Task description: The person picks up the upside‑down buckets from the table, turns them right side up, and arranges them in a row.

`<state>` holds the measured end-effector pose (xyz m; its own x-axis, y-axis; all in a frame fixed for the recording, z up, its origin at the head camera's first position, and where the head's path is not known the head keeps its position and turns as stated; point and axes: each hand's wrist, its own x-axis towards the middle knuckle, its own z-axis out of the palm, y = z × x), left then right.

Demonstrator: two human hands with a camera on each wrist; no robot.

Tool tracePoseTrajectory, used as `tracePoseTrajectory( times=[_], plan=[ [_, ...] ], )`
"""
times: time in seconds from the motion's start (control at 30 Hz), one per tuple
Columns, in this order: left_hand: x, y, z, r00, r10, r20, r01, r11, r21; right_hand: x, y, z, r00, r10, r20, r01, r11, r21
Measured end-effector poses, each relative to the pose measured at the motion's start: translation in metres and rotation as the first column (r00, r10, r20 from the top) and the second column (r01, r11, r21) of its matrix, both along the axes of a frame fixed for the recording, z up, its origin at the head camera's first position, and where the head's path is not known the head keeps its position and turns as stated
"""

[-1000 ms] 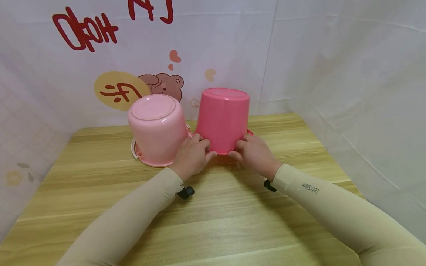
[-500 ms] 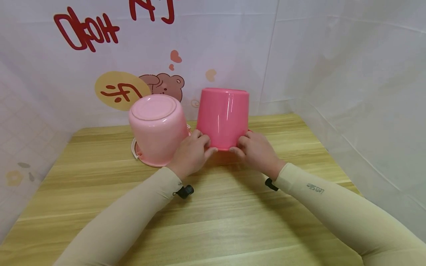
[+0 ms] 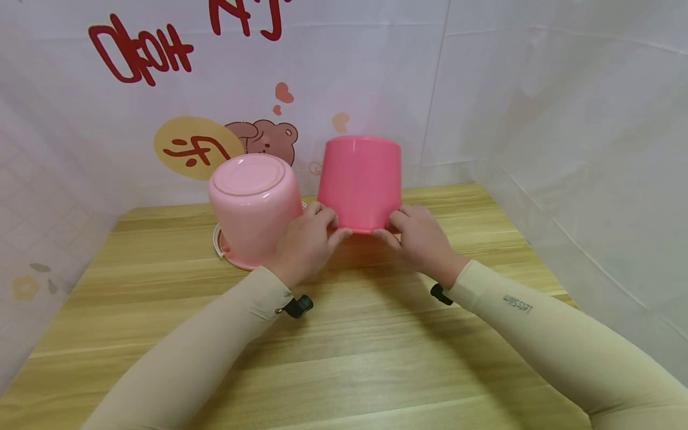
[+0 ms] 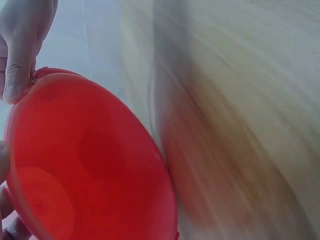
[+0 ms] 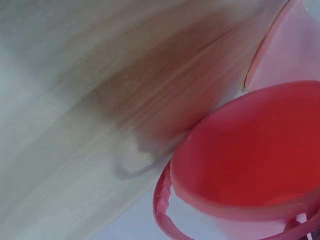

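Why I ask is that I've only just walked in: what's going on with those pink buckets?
A person's left hand and right hand grip the near rim of a bright pink bucket. It is tipped, its open mouth facing down and toward the person, with that near rim off the wooden table; whether the far rim touches is hard to tell. To its left, a pale pink bucket stands upside down on the table.

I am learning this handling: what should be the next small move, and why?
Probably tilt the dark pink bucket further back: the left hand and right hand both grip its raised near rim, and its far rim seems to rest on the table.
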<state>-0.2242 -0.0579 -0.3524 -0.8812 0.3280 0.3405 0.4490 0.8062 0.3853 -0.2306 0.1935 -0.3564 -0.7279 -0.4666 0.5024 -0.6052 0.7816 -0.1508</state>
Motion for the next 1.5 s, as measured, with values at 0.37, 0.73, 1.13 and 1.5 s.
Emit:
tracePoseTrajectory(
  times=[0.37,0.73,1.13,1.5],
  plan=[
    [0.001,-0.001,0.012,1.000,0.012,-0.012,-0.012,0.999,0.035,-0.002,0.003,0.002,0.985,0.112,-0.128,-0.117,0.993,-0.031],
    [-0.001,-0.003,0.027,1.000,0.018,0.021,-0.019,0.998,0.066,-0.011,0.006,0.003,0.937,0.240,-0.253,-0.260,0.964,-0.049],
    [-0.008,-0.009,0.027,0.994,-0.072,-0.080,0.074,0.997,0.027,-0.013,0.011,0.009,0.913,0.278,-0.299,-0.297,0.955,-0.017],
    [-0.014,-0.022,0.022,0.921,-0.236,-0.311,0.212,0.971,-0.110,-0.013,0.013,0.014,0.920,0.265,-0.287,-0.288,0.957,-0.040]
  ],
)
